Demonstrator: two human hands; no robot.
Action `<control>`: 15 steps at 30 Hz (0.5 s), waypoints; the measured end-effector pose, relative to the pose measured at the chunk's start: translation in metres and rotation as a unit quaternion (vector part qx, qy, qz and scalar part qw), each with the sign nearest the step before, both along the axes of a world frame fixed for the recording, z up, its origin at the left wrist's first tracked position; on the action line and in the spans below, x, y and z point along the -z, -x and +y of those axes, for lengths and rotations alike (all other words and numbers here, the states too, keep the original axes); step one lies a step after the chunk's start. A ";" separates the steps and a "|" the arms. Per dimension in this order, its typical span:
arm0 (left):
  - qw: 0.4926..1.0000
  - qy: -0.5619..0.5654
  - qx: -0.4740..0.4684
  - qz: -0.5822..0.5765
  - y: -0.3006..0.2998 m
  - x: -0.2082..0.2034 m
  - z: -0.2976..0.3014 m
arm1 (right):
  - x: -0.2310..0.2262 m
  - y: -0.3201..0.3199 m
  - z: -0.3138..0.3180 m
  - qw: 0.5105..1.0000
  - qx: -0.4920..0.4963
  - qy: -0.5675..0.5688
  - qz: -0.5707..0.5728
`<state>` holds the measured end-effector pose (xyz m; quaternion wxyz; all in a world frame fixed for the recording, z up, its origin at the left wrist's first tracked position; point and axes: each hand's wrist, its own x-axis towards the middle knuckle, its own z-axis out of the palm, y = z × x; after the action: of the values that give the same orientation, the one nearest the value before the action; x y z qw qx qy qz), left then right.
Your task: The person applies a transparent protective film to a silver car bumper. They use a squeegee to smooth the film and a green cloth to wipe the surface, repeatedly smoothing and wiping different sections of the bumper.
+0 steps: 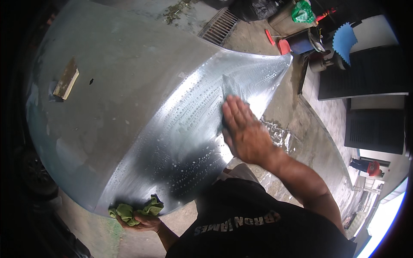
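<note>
The car panel (137,103) spreads out in front of me, broad and curved, its left part dull grey and its right part shiny, wet and beaded with drops. My right hand (245,131) lies over that wet part, toward the panel's right edge, and its grip is flat and unclosed, with the fingers stretched out side by side and pointing to the far edge — I cannot tell whether anything thin sits under the palm. My left hand (145,221) is at the panel's near edge, its grip curled around a bunched green cloth (124,213) that rests against the rim. A small block (67,81) sits on the dull part, toward the panel's left side. Past the far edge a metal drain grate (219,26) is set in the ground (316,159), and beyond the panel's pointed far right corner are a red dustpan (284,46), a green bag (303,13) and a blue mat (344,42). White suds (282,136) streak the ground just right of the panel; well off to its right — small in my view — is a person in a red top (373,168).
</note>
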<state>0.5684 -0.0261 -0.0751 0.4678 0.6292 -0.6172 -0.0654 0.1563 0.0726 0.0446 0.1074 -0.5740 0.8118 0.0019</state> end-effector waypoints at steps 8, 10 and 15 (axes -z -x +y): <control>0.998 -0.015 -0.027 0.045 0.012 -0.001 -0.003 | 0.018 0.000 -0.044 0.993 0.051 -0.076 0.075; 0.999 -0.037 -0.032 0.009 0.012 -0.005 -0.001 | 0.010 -0.064 -0.028 0.997 -0.049 -0.044 -0.026; 1.000 -0.003 -0.004 0.003 -0.002 0.004 -0.002 | 0.019 0.042 -0.039 0.989 0.146 -0.013 0.008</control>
<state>0.5709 -0.0278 -0.0791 0.4680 0.6331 -0.6129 -0.0675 0.1142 0.0332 0.0257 0.1074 -0.4478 0.8877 0.0009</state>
